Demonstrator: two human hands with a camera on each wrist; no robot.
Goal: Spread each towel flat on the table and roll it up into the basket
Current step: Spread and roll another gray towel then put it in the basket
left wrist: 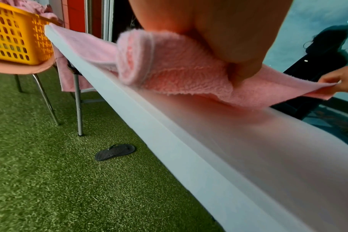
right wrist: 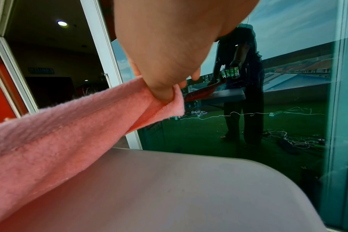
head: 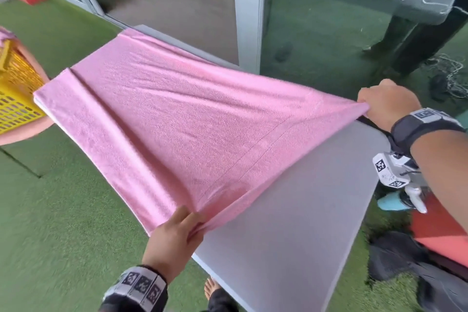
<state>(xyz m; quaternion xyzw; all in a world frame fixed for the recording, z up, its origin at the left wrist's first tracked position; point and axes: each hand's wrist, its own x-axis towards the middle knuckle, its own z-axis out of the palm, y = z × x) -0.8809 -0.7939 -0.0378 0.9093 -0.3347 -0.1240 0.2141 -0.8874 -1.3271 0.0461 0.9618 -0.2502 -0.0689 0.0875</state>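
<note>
**A:** How far along is the towel job?

**B:** Early, by my reading. A pink towel [head: 162,109] is stretched over a grey table [head: 291,223]. Its far part lies on the tabletop, and its far-left end hangs over the table's end. The near end is lifted just above the surface, so the spreading is not finished. No roll has begun on it.

**A:** And the basket?

**B:** A yellow basket [head: 15,99] sits at the far left, on a pink chair seat just past the table's end. Some pink fabric shows above its rim in the left wrist view. I cannot tell whether that is a rolled towel or one waiting its turn.

**A:** What are the hands doing?

**B:** Each holds a near corner. The left hand [head: 174,238] is at the near-left edge of the table, thumb and fingers closed on a bunched corner. The right hand [head: 387,104] is across the table on the right, pinching the other corner between thumb and fingers. The hands are well apart. The hem between them is pulled fairly taut, with a slight sag.

**A:** What is left?

**B:** Likely lowering this end flat, rolling the towel, then carrying the roll left to the basket.
</note>
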